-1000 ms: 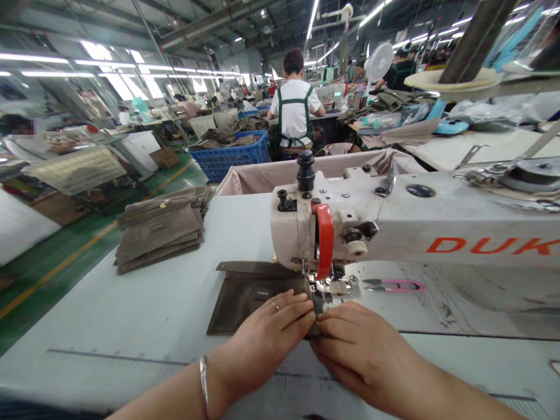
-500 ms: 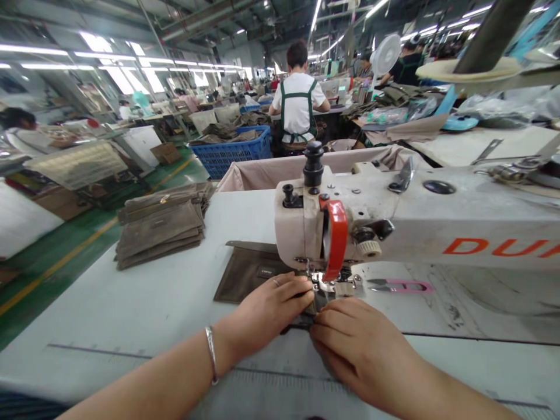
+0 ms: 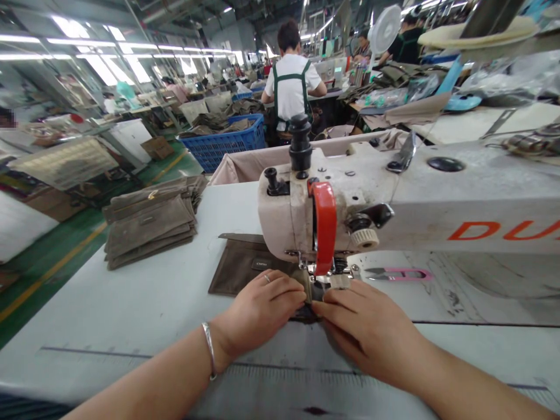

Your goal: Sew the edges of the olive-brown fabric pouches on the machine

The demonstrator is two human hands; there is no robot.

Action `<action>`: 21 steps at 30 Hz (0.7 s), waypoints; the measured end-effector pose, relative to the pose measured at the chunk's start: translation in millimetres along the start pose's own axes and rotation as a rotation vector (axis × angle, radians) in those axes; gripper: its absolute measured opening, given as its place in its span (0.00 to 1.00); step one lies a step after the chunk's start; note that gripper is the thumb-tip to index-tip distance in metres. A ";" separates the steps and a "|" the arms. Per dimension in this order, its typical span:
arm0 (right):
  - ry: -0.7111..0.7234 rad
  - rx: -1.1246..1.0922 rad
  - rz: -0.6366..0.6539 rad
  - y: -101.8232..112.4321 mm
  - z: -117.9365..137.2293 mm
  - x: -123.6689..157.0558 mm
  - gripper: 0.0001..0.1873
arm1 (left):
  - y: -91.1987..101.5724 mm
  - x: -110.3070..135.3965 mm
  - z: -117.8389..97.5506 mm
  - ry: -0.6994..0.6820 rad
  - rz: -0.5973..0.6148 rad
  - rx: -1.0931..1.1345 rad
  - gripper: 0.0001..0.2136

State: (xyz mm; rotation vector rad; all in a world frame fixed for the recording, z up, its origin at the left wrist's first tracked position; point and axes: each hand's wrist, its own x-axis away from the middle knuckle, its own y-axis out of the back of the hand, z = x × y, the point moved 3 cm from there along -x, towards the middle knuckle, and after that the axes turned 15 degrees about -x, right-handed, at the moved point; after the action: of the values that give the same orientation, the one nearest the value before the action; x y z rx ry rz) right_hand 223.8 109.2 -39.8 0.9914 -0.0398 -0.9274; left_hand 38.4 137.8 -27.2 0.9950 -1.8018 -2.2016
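A flat brown fabric piece (image 3: 234, 268) with a small dark label lies under the head of a white sewing machine (image 3: 286, 216). My left hand (image 3: 266, 306) rests on its near right part, fingers close together and fingertips curled down at the edge beside the presser foot (image 3: 318, 280). Just right of it, my right hand (image 3: 365, 326) has its fingers bent and pressed together at the same edge, in front of the foot. The fingertips hide part of the fabric edge, and the needle point cannot be made out.
Pink-handled thread snips (image 3: 400, 274) lie on the machine bed to the right. A stack of brown fabric pieces (image 3: 151, 224) sits at the table's left. Printed ruler marks (image 3: 280, 373) run along the near side. Behind are a blue crate (image 3: 231, 140) and a seated person (image 3: 292, 87).
The camera view has shifted a little, so the machine appears nearer and further left. My right fingers have moved slightly along the edge; the fabric stays almost in place beneath the foot.
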 end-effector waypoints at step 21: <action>-0.256 0.144 0.085 0.3 -5.8 -27.9 0.10 | -6.0 -3.7 12.8 0.320 0.068 0.225 0.09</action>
State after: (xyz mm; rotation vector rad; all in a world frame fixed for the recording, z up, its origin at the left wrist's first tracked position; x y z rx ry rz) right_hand 208.8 132.3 -32.8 0.9903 -0.3658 -0.9787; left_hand 36.0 151.8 -30.3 1.2260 -1.9228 -1.7097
